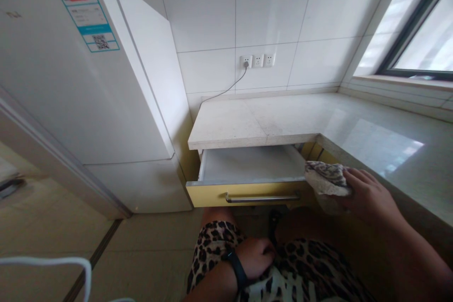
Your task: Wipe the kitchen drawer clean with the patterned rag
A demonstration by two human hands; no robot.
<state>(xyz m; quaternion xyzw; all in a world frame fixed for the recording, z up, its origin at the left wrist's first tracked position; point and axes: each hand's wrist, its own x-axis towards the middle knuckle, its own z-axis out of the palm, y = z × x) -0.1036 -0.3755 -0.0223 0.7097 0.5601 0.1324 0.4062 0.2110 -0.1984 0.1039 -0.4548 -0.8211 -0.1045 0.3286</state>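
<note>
My right hand (368,196) grips a bunched cloth (327,179), pale with a dark pattern on top. It holds the cloth at the right end of a pulled-out drawer (208,197), which has a yellow front and a metal bar handle (262,199). The visible inside of the drawer is whitish and bare. Close to my lap, my left hand (256,257) is curled into a loose fist, with a dark band on its wrist. Nothing shows in that hand, and it is apart from the drawer.
A pale stone countertop (233,122) runs above the drawer and turns along the right side. On the left stands a tall white fridge (106,118). A cable leads from the wall sockets (258,60) behind the counter's left end. A window (424,33) is at the right.
</note>
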